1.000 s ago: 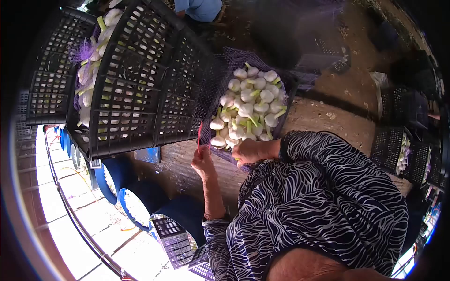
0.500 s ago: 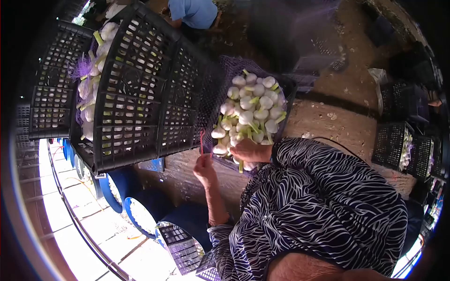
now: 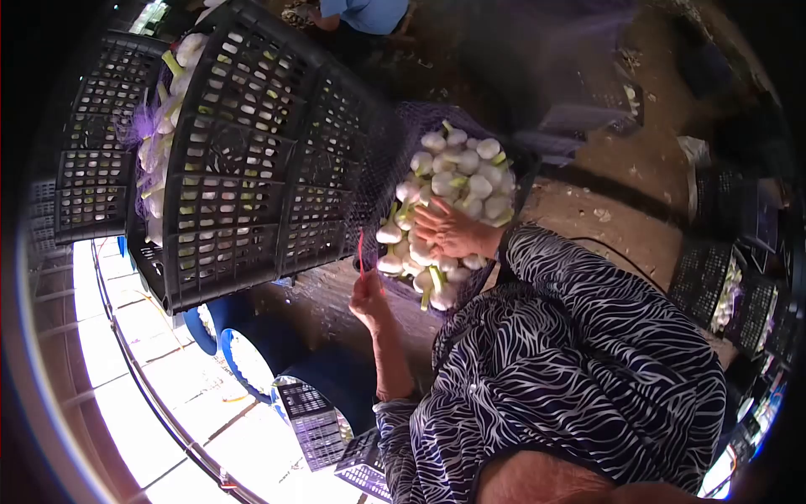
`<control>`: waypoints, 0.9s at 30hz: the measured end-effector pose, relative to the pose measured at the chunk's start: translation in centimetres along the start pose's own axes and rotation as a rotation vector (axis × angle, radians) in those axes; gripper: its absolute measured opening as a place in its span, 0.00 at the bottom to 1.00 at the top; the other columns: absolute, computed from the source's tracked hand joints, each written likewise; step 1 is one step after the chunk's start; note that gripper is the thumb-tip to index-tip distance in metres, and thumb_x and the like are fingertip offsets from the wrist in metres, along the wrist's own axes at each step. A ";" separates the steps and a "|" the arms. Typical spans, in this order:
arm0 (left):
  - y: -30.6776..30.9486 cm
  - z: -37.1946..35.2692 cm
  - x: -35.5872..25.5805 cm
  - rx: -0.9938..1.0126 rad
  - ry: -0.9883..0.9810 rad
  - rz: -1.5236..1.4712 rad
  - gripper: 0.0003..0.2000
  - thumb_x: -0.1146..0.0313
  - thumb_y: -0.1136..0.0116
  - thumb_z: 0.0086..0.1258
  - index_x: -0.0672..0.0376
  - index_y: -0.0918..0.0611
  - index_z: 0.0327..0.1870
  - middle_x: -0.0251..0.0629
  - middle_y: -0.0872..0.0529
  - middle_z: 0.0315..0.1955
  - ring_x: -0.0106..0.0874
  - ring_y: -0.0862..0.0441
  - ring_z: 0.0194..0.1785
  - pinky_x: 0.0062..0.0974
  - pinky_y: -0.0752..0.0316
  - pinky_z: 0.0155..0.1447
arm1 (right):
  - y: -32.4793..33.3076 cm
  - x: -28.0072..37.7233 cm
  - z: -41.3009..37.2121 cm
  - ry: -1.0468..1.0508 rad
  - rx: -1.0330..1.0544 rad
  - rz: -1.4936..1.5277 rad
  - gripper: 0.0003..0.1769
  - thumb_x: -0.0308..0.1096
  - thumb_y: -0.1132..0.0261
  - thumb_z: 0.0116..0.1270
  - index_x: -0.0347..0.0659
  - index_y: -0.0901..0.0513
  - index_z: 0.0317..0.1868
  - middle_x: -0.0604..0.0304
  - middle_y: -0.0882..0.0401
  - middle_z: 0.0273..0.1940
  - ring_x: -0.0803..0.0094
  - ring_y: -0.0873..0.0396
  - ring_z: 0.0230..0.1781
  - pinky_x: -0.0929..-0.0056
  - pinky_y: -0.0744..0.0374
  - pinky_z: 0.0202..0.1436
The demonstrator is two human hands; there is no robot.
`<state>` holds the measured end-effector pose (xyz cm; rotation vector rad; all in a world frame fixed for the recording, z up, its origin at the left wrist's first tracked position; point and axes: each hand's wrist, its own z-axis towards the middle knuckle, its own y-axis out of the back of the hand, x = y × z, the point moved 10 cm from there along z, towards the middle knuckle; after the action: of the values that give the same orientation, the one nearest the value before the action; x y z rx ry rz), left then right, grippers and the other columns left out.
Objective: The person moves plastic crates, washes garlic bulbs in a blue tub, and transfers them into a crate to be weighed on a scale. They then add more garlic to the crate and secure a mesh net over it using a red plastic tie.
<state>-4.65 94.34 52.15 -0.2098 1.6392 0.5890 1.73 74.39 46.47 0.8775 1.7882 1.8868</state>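
White garlic bulbs [image 3: 478,186] with short green stems fill a crate lined with purple netting [image 3: 382,181]. On top of the bulbs lies my right hand [image 3: 449,228], its fingers spread and pointing left. My left hand [image 3: 369,298] is at the near left corner of the netting, closed on a thin red strip [image 3: 361,250] that stands up from its fingers. The rim of the garlic crate is mostly hidden under the net.
Tall black crates [image 3: 239,160] full of garlic stand at the left. Blue barrels [image 3: 323,395] and a small crate [image 3: 315,424] are below them. More crates [image 3: 714,277] stand at the right. A person in a blue shirt [image 3: 369,13] is at the top.
My right hand has moved up from the near edge onto the middle of the garlic, and its fingers have spread. My left hand still holds the red strip. The view has shifted slightly.
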 end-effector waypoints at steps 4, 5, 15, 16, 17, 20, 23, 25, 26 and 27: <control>1.6 -0.6 0.6 -0.120 0.025 -0.056 0.03 0.72 0.40 0.60 0.59 0.19 0.29 0.21 0.28 0.16 0.11 0.38 0.17 0.12 0.46 0.20 | 1.3 -1.3 -1.1 0.034 -0.075 0.076 0.37 0.63 0.55 0.64 0.54 0.45 0.69 0.53 0.60 0.72 0.61 0.69 0.73 0.48 0.71 0.71; 2.6 -1.5 1.3 -0.164 0.039 -0.052 0.02 0.72 0.40 0.60 0.59 0.19 0.29 0.20 0.28 0.15 0.11 0.39 0.17 0.12 0.47 0.20 | 0.5 -2.4 -1.4 0.033 -0.040 -0.001 0.38 0.64 0.54 0.63 0.55 0.44 0.69 0.52 0.60 0.72 0.61 0.69 0.73 0.47 0.70 0.71; 4.5 -12.5 8.0 -0.070 0.332 0.000 0.19 0.58 0.40 0.63 0.62 0.23 0.48 0.27 0.21 0.34 0.19 0.26 0.37 0.18 0.31 0.43 | 10.5 -4.0 -6.2 0.058 -0.422 0.414 0.20 0.40 0.32 0.51 0.43 0.23 0.44 0.59 0.26 0.44 0.64 0.25 0.43 0.66 0.25 0.44; 4.3 -13.7 9.1 -0.062 0.358 -0.028 0.18 0.58 0.40 0.63 0.62 0.23 0.47 0.27 0.21 0.34 0.19 0.27 0.37 0.18 0.32 0.43 | 10.3 -2.9 -7.1 0.060 -0.363 0.433 0.15 0.38 0.33 0.51 0.43 0.22 0.39 0.61 0.26 0.38 0.65 0.24 0.39 0.67 0.24 0.41; 3.8 -14.8 10.1 -0.052 0.379 -0.059 0.18 0.58 0.40 0.63 0.61 0.23 0.47 0.26 0.21 0.34 0.18 0.27 0.37 0.17 0.32 0.42 | 10.0 -1.6 -7.6 0.061 -0.308 0.448 0.11 0.35 0.34 0.50 0.42 0.21 0.34 0.62 0.25 0.33 0.66 0.23 0.35 0.67 0.24 0.38; 2.1 -15.6 11.6 0.003 0.381 -0.108 0.16 0.61 0.39 0.62 0.62 0.24 0.44 0.27 0.21 0.34 0.17 0.28 0.36 0.17 0.32 0.42 | 8.0 4.2 -7.4 0.297 -0.297 0.565 0.04 0.32 0.36 0.49 0.44 0.22 0.26 0.63 0.27 0.26 0.66 0.23 0.30 0.70 0.24 0.32; 0.5 -15.0 10.9 -0.043 0.324 -0.032 0.13 0.62 0.42 0.64 0.63 0.24 0.43 0.28 0.20 0.30 0.19 0.27 0.33 0.18 0.33 0.41 | 6.8 9.2 -5.1 0.418 -0.290 0.511 0.08 0.31 0.39 0.52 0.42 0.24 0.34 0.59 0.23 0.26 0.64 0.22 0.29 0.65 0.24 0.28; -0.3 -14.4 10.8 -0.064 0.303 -0.032 0.11 0.62 0.46 0.66 0.61 0.22 0.38 0.28 0.20 0.27 0.19 0.26 0.32 0.17 0.32 0.39 | 0.6 10.7 -3.4 0.382 0.014 0.262 0.09 0.32 0.42 0.54 0.41 0.26 0.36 0.58 0.23 0.23 0.62 0.21 0.26 0.64 0.24 0.28; -0.7 -13.9 11.1 -0.078 0.267 -0.114 0.10 0.62 0.48 0.66 0.59 0.22 0.32 0.27 0.22 0.24 0.19 0.27 0.31 0.17 0.32 0.37 | -2.5 11.0 -2.9 0.360 0.164 0.139 0.09 0.33 0.43 0.55 0.40 0.27 0.37 0.57 0.22 0.22 0.60 0.21 0.24 0.63 0.24 0.27; -0.1 -13.8 10.8 -0.079 0.284 -0.106 0.10 0.62 0.48 0.66 0.59 0.22 0.31 0.26 0.23 0.23 0.19 0.28 0.30 0.17 0.33 0.36 | -2.6 11.3 -2.8 0.348 0.161 0.134 0.09 0.33 0.45 0.55 0.39 0.28 0.36 0.56 0.22 0.21 0.59 0.21 0.23 0.62 0.24 0.28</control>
<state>-18.35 89.63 42.37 -0.4532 1.8666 0.5625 -8.73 80.16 45.84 0.7746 2.1588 2.1078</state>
